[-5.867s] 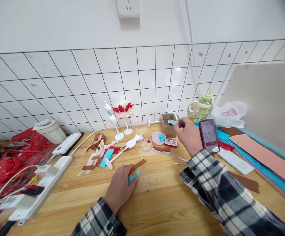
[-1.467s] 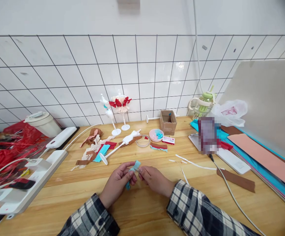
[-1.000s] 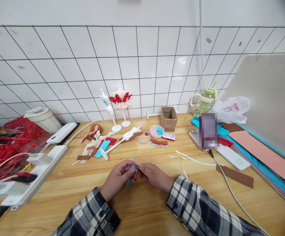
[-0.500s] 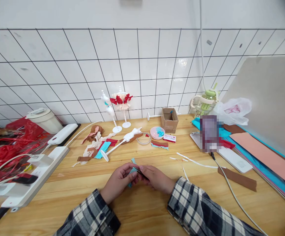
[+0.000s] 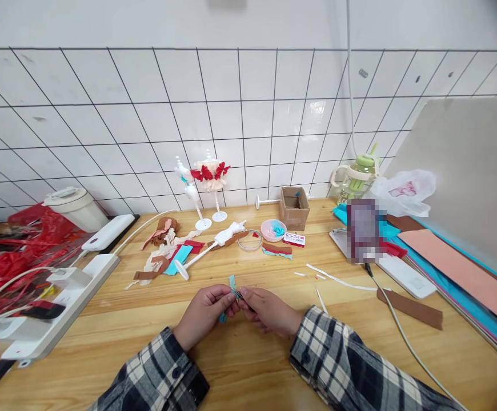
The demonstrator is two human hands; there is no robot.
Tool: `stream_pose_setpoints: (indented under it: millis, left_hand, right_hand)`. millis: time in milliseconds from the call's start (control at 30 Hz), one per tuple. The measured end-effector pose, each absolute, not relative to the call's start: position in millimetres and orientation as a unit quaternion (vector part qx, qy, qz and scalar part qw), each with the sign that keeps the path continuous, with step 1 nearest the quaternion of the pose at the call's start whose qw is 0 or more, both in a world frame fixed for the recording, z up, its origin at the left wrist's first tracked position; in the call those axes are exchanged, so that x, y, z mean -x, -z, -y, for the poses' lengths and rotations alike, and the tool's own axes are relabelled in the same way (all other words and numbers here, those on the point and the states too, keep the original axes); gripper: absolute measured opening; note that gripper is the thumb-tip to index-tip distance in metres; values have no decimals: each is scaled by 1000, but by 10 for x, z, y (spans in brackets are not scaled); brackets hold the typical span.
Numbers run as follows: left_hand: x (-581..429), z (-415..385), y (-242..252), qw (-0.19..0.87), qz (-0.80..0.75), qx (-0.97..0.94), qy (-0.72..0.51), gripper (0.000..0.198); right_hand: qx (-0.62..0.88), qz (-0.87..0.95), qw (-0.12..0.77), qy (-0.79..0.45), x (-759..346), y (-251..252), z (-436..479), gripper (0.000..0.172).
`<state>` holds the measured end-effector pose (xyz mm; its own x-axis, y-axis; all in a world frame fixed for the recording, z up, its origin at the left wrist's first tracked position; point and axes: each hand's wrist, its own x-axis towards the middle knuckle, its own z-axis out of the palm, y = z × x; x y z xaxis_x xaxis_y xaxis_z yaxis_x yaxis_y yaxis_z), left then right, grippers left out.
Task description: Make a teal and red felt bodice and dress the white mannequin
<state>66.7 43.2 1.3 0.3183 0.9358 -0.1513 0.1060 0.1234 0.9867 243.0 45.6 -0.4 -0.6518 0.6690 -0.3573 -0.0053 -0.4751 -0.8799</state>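
Note:
A light blue crepe paper strip (image 5: 232, 281) is pinched between the thumb and fingers of my left hand (image 5: 208, 311). One end of it stands up above the fingertips, and another bit of blue shows below them. My right hand (image 5: 268, 310) is closed around a thin dark metal tool (image 5: 240, 295) that looks like tweezers, mostly hidden by the fingers. Its tip meets the strip where both hands come together, low over the wooden table (image 5: 248, 365). Beyond the hands lies a white mini dress form (image 5: 230, 234) on its side.
Two dress forms stand near the wall, one with red bows (image 5: 208, 172). Paper scraps (image 5: 179, 260), a pink bowl (image 5: 268, 237), a wire ring (image 5: 249, 247) and a cardboard box (image 5: 295, 220) lie behind. A power strip (image 5: 81, 291) is left; a cable (image 5: 403, 331) runs right.
My fingertips have shifted slightly along the blue strip, and more of its upper end shows above them. The dark tool is turned and more covered by my right fingers.

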Motion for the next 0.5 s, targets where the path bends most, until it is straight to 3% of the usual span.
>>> stream_pose_setpoints:
  millis: [133, 233, 333, 400, 500]
  left_hand:
    - [-635, -408, -16, 592, -470, -533, -380, 27]
    - [-625, -353, -2, 651, -434, -475, -403, 27]
    - [-649, -295, 22, 704, -402, -434, -393, 30]
    - [-653, -284, 20, 708, -408, -429, -384, 31]
    - [-537, -347, -55, 672, -429, -443, -409, 43]
  right_hand:
    - [351, 460, 273, -769, -2513, 2, -517, 50]
    - [344, 494, 344, -721, -2589, -7, -577, 48]
    - [317, 609, 294, -664, -2590, 34, -608, 40]
    - [347, 670, 254, -606, -2559, 89, -622, 24]
    - [436, 686, 264, -519, -2547, 147, -662, 18]
